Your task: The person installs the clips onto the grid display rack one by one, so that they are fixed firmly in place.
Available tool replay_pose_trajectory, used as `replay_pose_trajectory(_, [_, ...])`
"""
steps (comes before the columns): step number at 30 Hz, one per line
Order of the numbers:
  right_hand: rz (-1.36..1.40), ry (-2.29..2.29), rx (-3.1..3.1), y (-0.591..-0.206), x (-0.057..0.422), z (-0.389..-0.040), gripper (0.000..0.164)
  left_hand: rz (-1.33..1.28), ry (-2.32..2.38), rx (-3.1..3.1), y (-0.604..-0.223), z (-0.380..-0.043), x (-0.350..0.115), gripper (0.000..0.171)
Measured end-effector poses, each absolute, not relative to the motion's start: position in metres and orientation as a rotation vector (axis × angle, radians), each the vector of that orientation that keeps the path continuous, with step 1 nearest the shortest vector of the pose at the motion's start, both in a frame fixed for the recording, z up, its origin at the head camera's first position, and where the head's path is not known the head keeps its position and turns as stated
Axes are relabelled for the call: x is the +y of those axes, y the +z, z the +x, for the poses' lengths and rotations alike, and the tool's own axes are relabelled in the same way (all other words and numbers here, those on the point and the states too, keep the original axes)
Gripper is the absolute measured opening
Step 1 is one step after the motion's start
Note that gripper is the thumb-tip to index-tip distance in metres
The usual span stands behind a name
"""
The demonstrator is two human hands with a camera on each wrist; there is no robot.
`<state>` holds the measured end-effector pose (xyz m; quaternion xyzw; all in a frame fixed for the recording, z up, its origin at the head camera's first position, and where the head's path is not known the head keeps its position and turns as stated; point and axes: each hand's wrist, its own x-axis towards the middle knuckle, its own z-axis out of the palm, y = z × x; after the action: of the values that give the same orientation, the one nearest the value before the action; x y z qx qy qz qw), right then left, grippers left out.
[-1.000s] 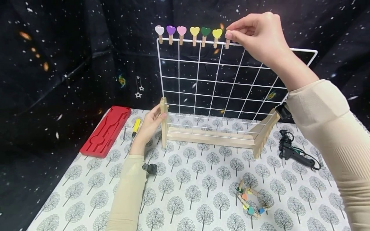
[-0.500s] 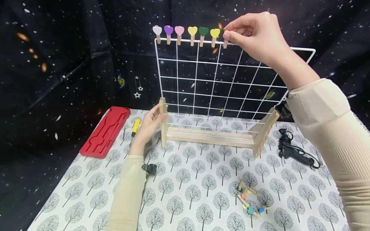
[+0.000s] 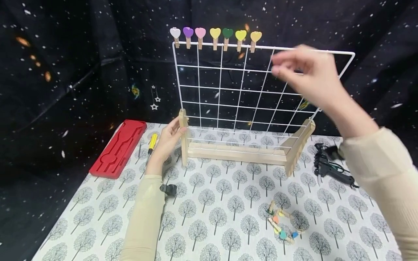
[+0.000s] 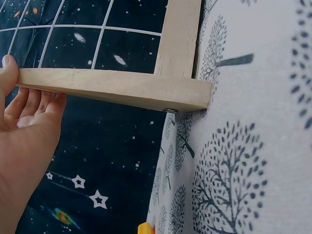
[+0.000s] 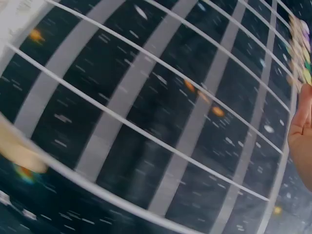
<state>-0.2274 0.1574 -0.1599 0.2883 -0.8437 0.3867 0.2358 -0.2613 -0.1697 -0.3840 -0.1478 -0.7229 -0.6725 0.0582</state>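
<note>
A messy bunch of heart clothespins (image 3: 275,219) lies closest on the tree-print tablecloth (image 3: 225,206). Past it, the left hand (image 3: 168,139) pinches the left leg (image 3: 183,152) of the wooden stand (image 3: 235,152) with thumb and fingers. The blurry right hand (image 3: 313,74) is up by the white wire grid (image 3: 220,88), its fingers loosely bent. Seven more heart clothespins (image 3: 215,33) are clipped in a row on the grid's top bar, toward the left. Behind hangs dark starry cloth (image 3: 98,72).
</note>
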Motion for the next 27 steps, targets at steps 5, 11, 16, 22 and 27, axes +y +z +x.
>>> replay_pose_trajectory(5, [0.923,0.987,-2.409,-0.228,0.173,-0.197,0.021,-0.44,-2.019,-2.191,-0.398,-0.273,-0.173,0.053])
replay_pose_trajectory(11, [0.966,0.886,-2.576,-0.334,0.21,-0.176,0.025,-0.446,-2.023,-2.182,-0.4,-0.274,-0.173,0.053])
replay_pose_trajectory(16, [1.009,0.816,-2.643,-0.394,0.234,-0.144,0.026,-0.447,-2.013,-2.179,-0.4,-0.275,-0.174,0.052])
replay_pose_trajectory(22, [1.002,0.747,-2.748,-0.43,0.257,-0.109,0.03,-0.455,-2.034,-2.188,-0.394,-0.269,-0.173,0.052])
replay_pose_trajectory(27, [0.987,0.689,-2.823,-0.438,0.264,-0.099,0.033,-0.464,-2.036,-2.179,-0.383,-0.261,-0.169,0.05])
